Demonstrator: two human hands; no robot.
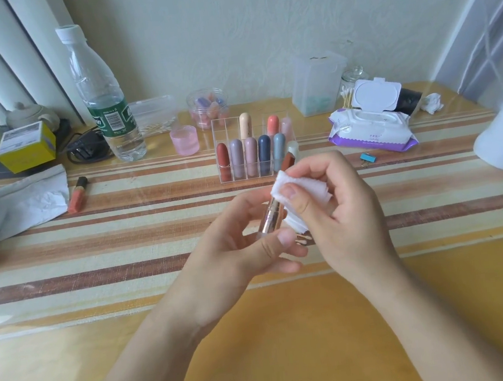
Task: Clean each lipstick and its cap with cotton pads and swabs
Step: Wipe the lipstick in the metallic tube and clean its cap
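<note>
Left hand [244, 248]: curled round rose-gold lipstick [270, 219]. Right hand [350, 211]: pinching cotton pad [304, 189] against it. Clear organiser [221, 126], toward desk's far edge: capped lipsticks [264, 150] upright.

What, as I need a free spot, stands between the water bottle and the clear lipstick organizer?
A small pink jar stands there, touching neither bottle nor organizer, in the head view.

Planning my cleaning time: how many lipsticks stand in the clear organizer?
8 in the organizer: front row red, lilac, mauve, navy, grey-blue; back row cream, coral, pale pink. More may be hidden behind.
</note>
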